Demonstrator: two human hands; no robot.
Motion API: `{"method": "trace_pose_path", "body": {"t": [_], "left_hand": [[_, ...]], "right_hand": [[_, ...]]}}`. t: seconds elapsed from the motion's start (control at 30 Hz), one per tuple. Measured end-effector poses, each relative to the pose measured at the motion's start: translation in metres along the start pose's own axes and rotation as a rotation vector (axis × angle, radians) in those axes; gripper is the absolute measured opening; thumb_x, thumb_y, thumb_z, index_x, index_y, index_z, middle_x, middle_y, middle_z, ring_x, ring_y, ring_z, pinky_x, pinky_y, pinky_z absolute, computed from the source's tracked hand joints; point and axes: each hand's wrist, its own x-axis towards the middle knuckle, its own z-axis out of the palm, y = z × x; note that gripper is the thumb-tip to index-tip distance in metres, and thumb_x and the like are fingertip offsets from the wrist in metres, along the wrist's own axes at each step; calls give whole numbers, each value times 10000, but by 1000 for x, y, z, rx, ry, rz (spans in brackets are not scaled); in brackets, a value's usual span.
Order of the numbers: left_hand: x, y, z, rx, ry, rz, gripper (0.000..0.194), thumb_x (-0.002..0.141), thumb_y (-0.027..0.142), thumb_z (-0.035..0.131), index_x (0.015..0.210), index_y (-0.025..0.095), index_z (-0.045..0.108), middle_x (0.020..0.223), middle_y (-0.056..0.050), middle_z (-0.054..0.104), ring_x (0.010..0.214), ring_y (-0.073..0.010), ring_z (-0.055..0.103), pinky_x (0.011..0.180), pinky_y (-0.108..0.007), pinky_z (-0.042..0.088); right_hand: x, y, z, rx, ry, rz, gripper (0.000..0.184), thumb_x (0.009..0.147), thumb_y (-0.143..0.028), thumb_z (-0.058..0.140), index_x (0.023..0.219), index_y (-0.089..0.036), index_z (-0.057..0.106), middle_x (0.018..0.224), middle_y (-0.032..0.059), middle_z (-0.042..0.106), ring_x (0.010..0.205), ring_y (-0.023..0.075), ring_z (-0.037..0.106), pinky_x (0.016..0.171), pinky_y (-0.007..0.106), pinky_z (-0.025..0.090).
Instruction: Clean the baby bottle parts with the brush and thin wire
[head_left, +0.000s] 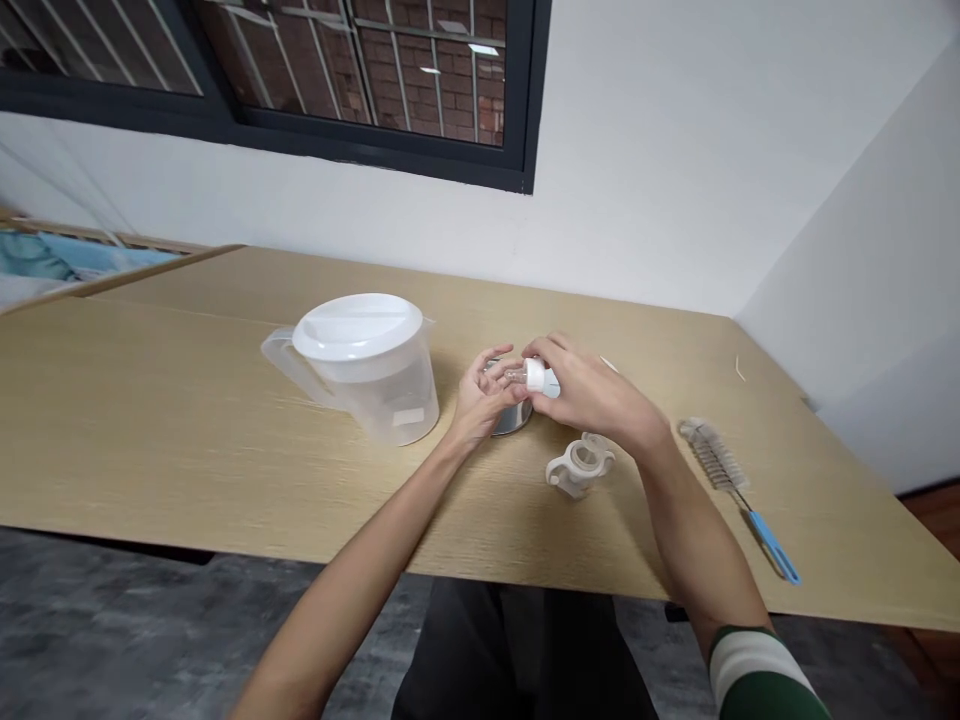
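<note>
Tilted on its side, a small baby bottle (pixel 535 375) with a white collar and a clear teat is in my right hand (pixel 589 385). My right fingers wrap round its body, and the teat points left. My left hand (pixel 480 395) is under and beside the teat, its fingers spread and palm turned up. The left thumb lies close to the collar; whether it touches I cannot tell. Below both hands stands a shiny metal container (pixel 513 420), mostly hidden by them. Nearer to me, a white two-handled bottle piece with a clear cover (pixel 581 462) rests on the table.
A clear plastic pitcher (pixel 386 395) with a white lid stands left of my hands. On the right lies a bottle brush (pixel 739 490) with a blue handle. The wooden table (pixel 187 430) meets a white wall under a dark-framed window (pixel 375 150).
</note>
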Motion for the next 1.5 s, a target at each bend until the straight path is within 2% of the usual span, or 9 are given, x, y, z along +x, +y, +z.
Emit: {"method": "trace_pose_path", "body": {"t": [0.1, 0.23, 0.4, 0.6, 0.9, 1.07, 1.27, 1.4, 1.5], "left_hand": [[0, -1, -2, -22, -92, -3, 856, 506, 437, 969, 1215, 223, 540, 1166, -100, 669, 977, -192, 676, 805, -287, 563], [-3, -5, 0, 85, -272, -68, 857, 513, 343, 975, 1251, 252, 550, 1277, -116, 618, 1040, -207, 641, 814, -310, 543], [-16, -19, 10, 398, -441, -118, 950, 514, 281, 964, 1339, 266, 494, 1336, -135, 580, 1181, -269, 596, 962, -412, 482], [-34, -35, 27, 594, -548, -101, 987, 527, 381, 953, 1358, 242, 439, 1306, -122, 611, 1208, -299, 598, 1033, -457, 450], [-46, -49, 38, 542, -465, -96, 826, 628, 335, 890, 1297, 211, 421, 1084, -53, 662, 1028, -225, 669, 968, -399, 508], [-47, -54, 37, 598, -426, -43, 811, 615, 346, 882, 1282, 212, 441, 960, -13, 647, 956, -230, 677, 938, -415, 521], [-45, -56, 36, 540, -427, -28, 824, 571, 365, 906, 1259, 213, 477, 1025, -41, 667, 989, -252, 696, 900, -392, 551], [-45, -60, 36, 513, -411, 4, 800, 570, 351, 904, 1245, 200, 503, 1058, -63, 690, 1019, -263, 696, 900, -382, 554], [-46, -62, 37, 478, -409, 28, 805, 584, 322, 895, 1270, 182, 499, 1103, -84, 691, 1029, -258, 692, 894, -367, 552]], "right_hand": [[-9, 5, -9, 70, 69, 52, 276, 852, -309, 650, 1093, -197, 575, 1088, 62, 659, 956, 208, 621, 795, 316, 471], [-36, 22, -14, 189, 152, 167, 326, 829, -406, 696, 1062, -204, 589, 1076, 60, 692, 934, 208, 647, 826, 348, 518], [-79, 49, 7, 386, 199, 249, 442, 883, -416, 667, 1277, -232, 592, 1214, 82, 686, 1068, 212, 656, 954, 387, 536], [-103, 52, 31, 598, 128, 287, 423, 886, -453, 677, 1246, -238, 626, 1285, 88, 677, 1175, 228, 649, 998, 385, 536], [-105, 52, 31, 353, 20, 259, 352, 832, -334, 745, 1160, -225, 677, 1195, 79, 673, 1017, 192, 665, 928, 366, 532], [-93, 50, 12, 162, -170, 166, 354, 842, -250, 717, 1187, -206, 653, 1140, 78, 666, 995, 193, 644, 918, 353, 505], [-66, 45, -8, -49, -451, 37, 353, 820, -236, 745, 1153, -185, 641, 1074, 73, 690, 970, 214, 621, 843, 321, 463], [-54, 39, -15, -114, -559, -59, 335, 829, -188, 725, 1157, -166, 657, 1068, 91, 694, 968, 217, 630, 828, 314, 453], [-48, 33, -20, -111, -605, -148, 435, 793, -74, 692, 1211, -189, 660, 1152, 95, 691, 1013, 213, 640, 844, 312, 457]]}}
